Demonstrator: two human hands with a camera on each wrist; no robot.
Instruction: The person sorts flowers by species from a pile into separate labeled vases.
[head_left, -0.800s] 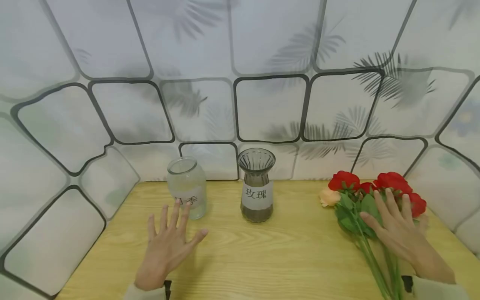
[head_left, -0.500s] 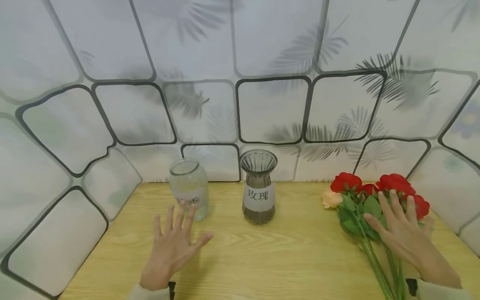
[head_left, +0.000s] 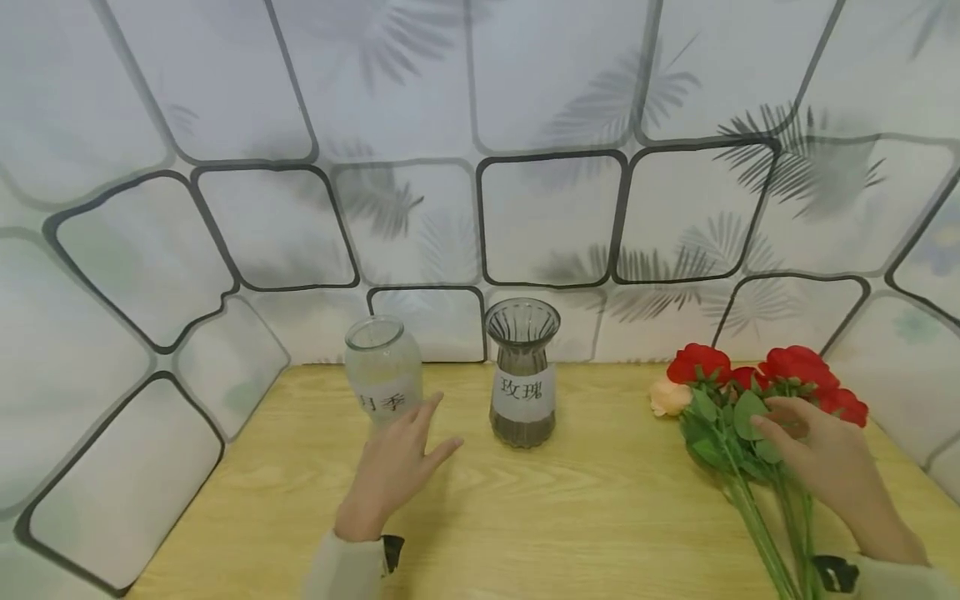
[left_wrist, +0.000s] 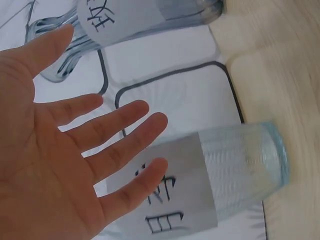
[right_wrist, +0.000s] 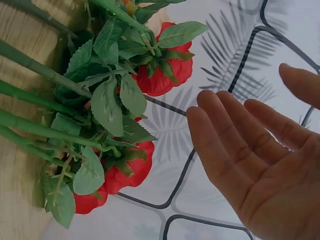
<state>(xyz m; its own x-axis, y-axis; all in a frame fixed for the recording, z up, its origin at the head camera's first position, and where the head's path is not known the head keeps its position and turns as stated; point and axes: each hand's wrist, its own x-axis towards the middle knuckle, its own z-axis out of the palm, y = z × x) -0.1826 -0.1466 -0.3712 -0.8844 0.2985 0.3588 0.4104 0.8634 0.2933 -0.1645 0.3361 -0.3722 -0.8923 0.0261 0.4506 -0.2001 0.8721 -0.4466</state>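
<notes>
Left hand (head_left: 393, 467) hovering before a clear jar (head_left: 386, 367), right hand (head_left: 832, 458) over a bunch of flowers (head_left: 742, 417)

Two pale sleeves (head_left: 345, 571) are coming in from the lower edge, and a black band (head_left: 836, 573) is showing at each wrist. On the right, green stems (head_left: 757, 525) are stretching along the wood-grain table (head_left: 585, 517) and running out of the head view at the bottom.

The left hand is hanging with its fingers and thumb loosely spread. In the left wrist view its fingers are crossing in front of the jar's white label (left_wrist: 200, 200); whether they are touching the glass, I cannot tell. The right hand is hovering near the leaves (head_left: 705, 450), its fingers lying close together and gently bending, its thumb standing apart; the right wrist view is showing a gap between fingers and flowers.

Farther on, the clear jar is standing upright just ahead of the left hand. A grey glass vase (head_left: 522, 360) with a flared mouth is standing upright between jar and flowers, wearing a white label reading 玫瑰.

Red blooms (head_left: 798, 369) and a peach bloom (head_left: 670, 397) are resting at the bunch's far end. Behind everything, a wall covering (head_left: 555, 221) is displaying dark rounded outlines and grey fronds.
</notes>
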